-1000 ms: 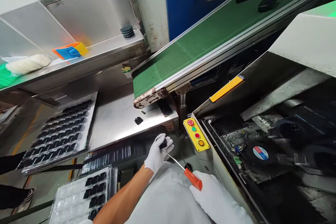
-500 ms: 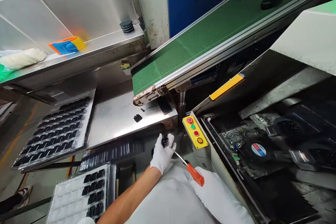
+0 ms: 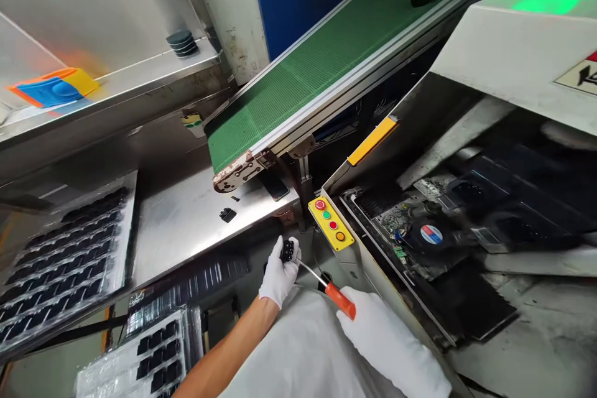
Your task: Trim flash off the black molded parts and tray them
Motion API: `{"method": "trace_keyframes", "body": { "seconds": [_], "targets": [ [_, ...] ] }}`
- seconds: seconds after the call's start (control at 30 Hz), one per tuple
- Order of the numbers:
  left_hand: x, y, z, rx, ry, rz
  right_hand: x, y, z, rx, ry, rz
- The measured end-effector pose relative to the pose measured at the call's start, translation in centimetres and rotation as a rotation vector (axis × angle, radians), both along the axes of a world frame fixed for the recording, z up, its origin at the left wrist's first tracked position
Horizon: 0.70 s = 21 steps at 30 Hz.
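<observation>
My left hand (image 3: 278,278), in a white glove, is closed around a small black plastic part (image 3: 287,251) and holds it up in front of my body. My right hand (image 3: 362,317), also gloved, grips a screwdriver (image 3: 341,300) by its orange-red handle. The metal shaft points left and up to the fingers of my left hand; whether its tip touches the black part, I cannot make out. Beyond my hands, another black part (image 3: 227,215) lies on the steel table (image 3: 177,217) beside a small black scrap (image 3: 236,198).
A green conveyor belt (image 3: 280,99) slopes down to the table, bearing black parts at its upper end. Clear trays (image 3: 125,224) of black parts stand left. At right are a yellow button box (image 3: 332,224) and an open machine bay (image 3: 420,261). A phone-like slab (image 3: 275,185) lies under the belt.
The view has swung right, so the scene sits further left. The black part has turned in my left hand and shows more of its ridged face. Both grips are kept.
</observation>
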<state>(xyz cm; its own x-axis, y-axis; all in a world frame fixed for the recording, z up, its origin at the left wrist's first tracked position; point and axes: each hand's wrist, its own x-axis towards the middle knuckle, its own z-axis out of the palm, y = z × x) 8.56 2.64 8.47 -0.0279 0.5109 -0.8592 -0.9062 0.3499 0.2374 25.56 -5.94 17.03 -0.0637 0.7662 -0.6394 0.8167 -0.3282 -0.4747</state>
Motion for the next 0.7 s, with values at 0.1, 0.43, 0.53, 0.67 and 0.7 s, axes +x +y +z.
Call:
{"method": "trace_keyframes", "body": {
  "seconds": [0.1, 0.43, 0.53, 0.67, 0.7],
  "targets": [
    [0.3, -0.2, 0.2, -0.011, -0.035, -0.082, 0.1, -0.4, 0.1, 0.013, 0.017, -0.019],
    [2.8, -0.6, 1.6, -0.120, -0.109, -0.310, 0.5, -4.5, 1.4, 0.114, 0.041, -0.192],
    [4.2, -0.9, 2.2, -0.128, -0.119, -0.368, 2.3, -7.5, -0.7, 0.198, 0.095, -0.412],
    [6.0, -2.2, 3.7, -0.062, -0.282, -0.510, 6.7, -14.1, -7.1, 0.470, 0.016, -0.943],
    [6.3, -2.6, 4.2, -0.023, -0.344, -0.554, 7.9, -15.8, -9.0, 0.568, -0.051, -1.047]
  ]
}}
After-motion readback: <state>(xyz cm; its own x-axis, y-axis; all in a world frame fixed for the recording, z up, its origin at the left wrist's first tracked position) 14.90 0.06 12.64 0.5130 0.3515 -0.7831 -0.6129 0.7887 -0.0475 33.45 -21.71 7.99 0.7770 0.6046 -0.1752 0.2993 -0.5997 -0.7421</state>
